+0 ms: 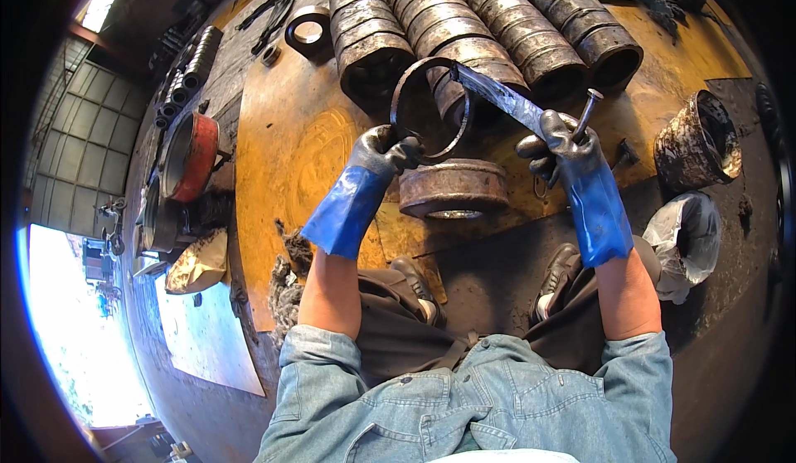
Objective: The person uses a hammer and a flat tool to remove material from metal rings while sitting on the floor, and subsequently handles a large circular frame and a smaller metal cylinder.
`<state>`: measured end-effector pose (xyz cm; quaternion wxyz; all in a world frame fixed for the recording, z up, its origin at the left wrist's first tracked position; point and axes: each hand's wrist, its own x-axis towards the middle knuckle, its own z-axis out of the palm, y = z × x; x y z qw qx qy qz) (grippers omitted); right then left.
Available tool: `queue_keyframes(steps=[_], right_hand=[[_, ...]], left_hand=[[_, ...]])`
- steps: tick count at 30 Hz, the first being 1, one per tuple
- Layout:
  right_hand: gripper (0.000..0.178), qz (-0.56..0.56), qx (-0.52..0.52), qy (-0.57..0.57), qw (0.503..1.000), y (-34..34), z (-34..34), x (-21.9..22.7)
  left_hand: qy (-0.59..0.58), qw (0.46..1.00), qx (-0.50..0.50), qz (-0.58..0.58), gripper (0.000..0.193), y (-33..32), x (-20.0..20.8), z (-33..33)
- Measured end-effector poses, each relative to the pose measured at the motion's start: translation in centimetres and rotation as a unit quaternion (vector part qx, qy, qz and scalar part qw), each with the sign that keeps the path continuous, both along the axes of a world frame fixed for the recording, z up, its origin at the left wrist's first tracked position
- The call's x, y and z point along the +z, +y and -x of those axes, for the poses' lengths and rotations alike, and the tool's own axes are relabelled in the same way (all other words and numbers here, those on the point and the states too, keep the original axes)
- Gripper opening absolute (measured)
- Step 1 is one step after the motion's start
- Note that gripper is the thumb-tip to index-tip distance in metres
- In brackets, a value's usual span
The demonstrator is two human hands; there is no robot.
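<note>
Gloved in black and blue, my left hand [383, 152] is closed on the lower left side of a thin metal ring [395, 98], which is held up on edge. My right hand [570, 144] grips a long flat metal bar [502, 98], like a scraper, whose far end meets the ring's upper right rim. A rod with a flat round head [588, 113] sticks up from that hand; whether it is part of the bar I cannot tell. Between my hands and below the ring, a short thick rusty metal ring [453, 188] rests on the floor sheet.
Rows of greasy ribbed metal cylinders [473, 44] lie ahead. At right are a dirty open cylinder [692, 144] and a clear plastic bag [684, 235]. A red-rimmed drum [196, 156] stands left. Grey rags [288, 289] lie by my left forearm, and a dark ring [308, 30] lies farther off.
</note>
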<state>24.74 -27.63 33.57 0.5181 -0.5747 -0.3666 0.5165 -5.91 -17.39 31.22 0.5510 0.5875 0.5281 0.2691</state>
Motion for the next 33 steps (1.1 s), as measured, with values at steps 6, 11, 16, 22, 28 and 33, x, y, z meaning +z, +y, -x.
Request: queue_keyframes(steps=[6,11,16,22,28,33], right_hand=[[0.049,-0.035,0.046,-0.057,0.997,-0.4,0.7,0.3],[0.038,-0.128,0.057,-0.107,0.984,-0.8,1.8,0.0],[0.020,-0.245,0.072,-0.203,0.945,-1.0,2.8,0.0],[0.015,-0.327,0.126,-0.283,0.893,-1.1,3.1,-0.1],[0.015,-0.333,0.066,-0.282,0.897,-0.9,2.8,0.1],[0.014,-0.392,0.065,-0.377,0.837,-0.7,2.8,-0.4]], left_hand=[[-0.003,1.000,0.009,-0.013,0.020,-0.4,0.2,0.2],[0.018,0.999,0.025,-0.016,0.016,-0.7,0.0,0.2],[0.034,0.998,0.036,-0.033,0.016,-0.4,-1.4,1.0],[0.022,0.999,0.027,-0.026,0.016,0.5,-1.8,1.9],[-0.006,1.000,-0.006,-0.015,0.017,0.6,-0.8,2.0],[0.054,0.996,0.027,-0.064,0.018,0.2,-1.4,0.8]])
